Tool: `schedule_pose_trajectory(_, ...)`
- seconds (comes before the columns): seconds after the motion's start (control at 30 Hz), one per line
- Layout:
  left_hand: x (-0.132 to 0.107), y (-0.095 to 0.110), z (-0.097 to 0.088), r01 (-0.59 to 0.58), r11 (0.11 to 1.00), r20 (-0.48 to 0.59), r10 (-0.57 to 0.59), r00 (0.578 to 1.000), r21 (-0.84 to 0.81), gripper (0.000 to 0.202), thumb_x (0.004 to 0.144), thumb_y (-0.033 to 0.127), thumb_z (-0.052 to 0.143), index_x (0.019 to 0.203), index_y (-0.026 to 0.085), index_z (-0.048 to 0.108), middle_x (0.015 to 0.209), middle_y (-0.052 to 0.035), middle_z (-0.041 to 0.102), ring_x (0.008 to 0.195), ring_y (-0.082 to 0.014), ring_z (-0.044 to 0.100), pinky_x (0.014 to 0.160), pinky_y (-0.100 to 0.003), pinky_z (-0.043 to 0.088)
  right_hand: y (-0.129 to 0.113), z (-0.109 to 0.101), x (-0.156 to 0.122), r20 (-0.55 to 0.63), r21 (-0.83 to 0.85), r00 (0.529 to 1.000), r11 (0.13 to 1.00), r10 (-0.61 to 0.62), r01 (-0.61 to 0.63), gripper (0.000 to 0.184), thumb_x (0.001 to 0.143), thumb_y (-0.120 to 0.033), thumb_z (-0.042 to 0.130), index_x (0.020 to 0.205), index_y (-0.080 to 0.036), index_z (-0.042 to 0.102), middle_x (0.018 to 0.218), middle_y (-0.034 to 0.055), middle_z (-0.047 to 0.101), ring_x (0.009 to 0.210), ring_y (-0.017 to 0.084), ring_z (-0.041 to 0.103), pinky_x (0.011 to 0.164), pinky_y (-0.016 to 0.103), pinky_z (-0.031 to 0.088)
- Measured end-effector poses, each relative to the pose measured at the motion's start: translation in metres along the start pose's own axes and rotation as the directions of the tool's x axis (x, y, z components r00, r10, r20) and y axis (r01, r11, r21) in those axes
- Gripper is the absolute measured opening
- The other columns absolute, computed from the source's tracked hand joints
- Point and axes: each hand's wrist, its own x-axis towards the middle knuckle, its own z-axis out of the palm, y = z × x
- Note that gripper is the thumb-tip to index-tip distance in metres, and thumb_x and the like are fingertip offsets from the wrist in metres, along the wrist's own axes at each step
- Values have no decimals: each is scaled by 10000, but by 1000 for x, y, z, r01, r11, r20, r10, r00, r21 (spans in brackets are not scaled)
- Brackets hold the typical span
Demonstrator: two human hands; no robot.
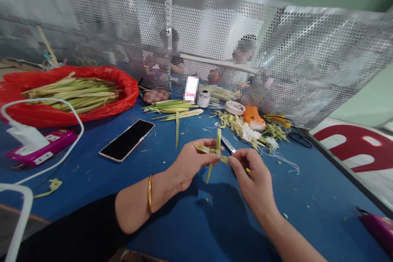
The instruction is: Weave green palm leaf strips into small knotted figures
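Observation:
Between my two hands is a small cross of folded green leaf strips (218, 140), held above the blue table. My left hand (192, 161), with a gold bangle at the wrist, pinches the folded middle between thumb and fingers. One strip end points up, another hangs down, and a third sticks out to the left. My right hand (251, 176) grips the end on the right between thumb and forefinger. Behind my right hand lie scissors (228, 145), their blades showing and their handles mostly hidden. A single leaf strip (177, 131) rests on the table beyond my left hand.
A red plastic bag (129, 96) full of long leaf strips stands at left, near a purple power strip (61, 143) with a white cable. A phone (127, 140) lies left of centre. Leaf scraps (230, 120) and a tape roll (235, 107) lie before a perforated metal screen (211, 28).

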Motion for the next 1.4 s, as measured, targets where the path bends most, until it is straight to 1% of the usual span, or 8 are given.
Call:
schedule_pose_trajectory(0.07,0,0,-1,11,1000,33,-11,999,10,438,594,124,789,1014,133,665,979,-64,698,790,-137,630,743,-264,491,3,-1,6,144,36,989,999,32,-38,201,868,-394,559,825,-200,589,782,24,596,717,166,529,612,261,387)
schedule_pose_trajectory(0.17,1,-1,-3,13,999,25,-14,1000,44,494,590,153,802,1058,141,648,932,-47,689,774,-137,622,731,-266,484,3,3,9,351,110,933,985,85,-131,309,887,-397,510,656,-194,544,623,4,569,615,148,509,590,263,376)
schedule_pose_trajectory(0.33,-1,-6,-3,42,978,48,-53,997,205,444,778,502,648,1038,143,679,915,-72,682,809,-167,625,717,-281,477,0,7,5,320,179,940,967,119,-184,325,877,-392,514,618,-195,518,560,-13,539,561,133,493,570,255,371)
schedule_pose_trajectory(0.5,-1,-7,-4,-36,873,-79,86,993,487,429,758,525,654,954,149,715,837,-51,679,635,-135,580,634,-273,447,0,5,2,296,76,953,993,61,-88,329,888,-371,500,607,-201,481,550,-22,505,548,124,447,537,246,331)
schedule_pose_trajectory(0.7,4,-6,-8,172,963,103,-196,975,207,361,693,456,737,814,119,689,684,-22,628,633,-116,590,641,-240,444,-2,3,4,328,60,944,997,33,-55,334,905,-372,461,619,-203,490,554,-17,506,551,131,456,534,245,335)
schedule_pose_trajectory(1.0,2,-8,-7,50,944,96,-85,992,327,304,689,422,730,727,141,620,603,20,569,472,-86,505,422,-200,347,0,6,1,322,-85,947,996,8,21,304,899,-345,450,637,-199,506,555,-15,510,546,133,455,523,248,308)
schedule_pose_trajectory(1.13,4,-9,-7,48,945,12,-55,998,322,310,703,413,707,619,145,577,513,44,491,424,-65,422,419,-203,345,0,5,3,358,-15,933,1000,26,-22,336,904,-376,450,624,-198,500,543,-17,510,540,127,455,525,242,323)
schedule_pose_trajectory(1.4,6,8,-11,70,964,-44,-61,997,255,253,646,343,764,696,138,625,545,40,517,453,-72,435,449,-215,379,-1,-3,5,393,126,917,984,66,-125,328,894,-407,485,651,-195,548,532,-20,535,508,130,499,523,246,356)
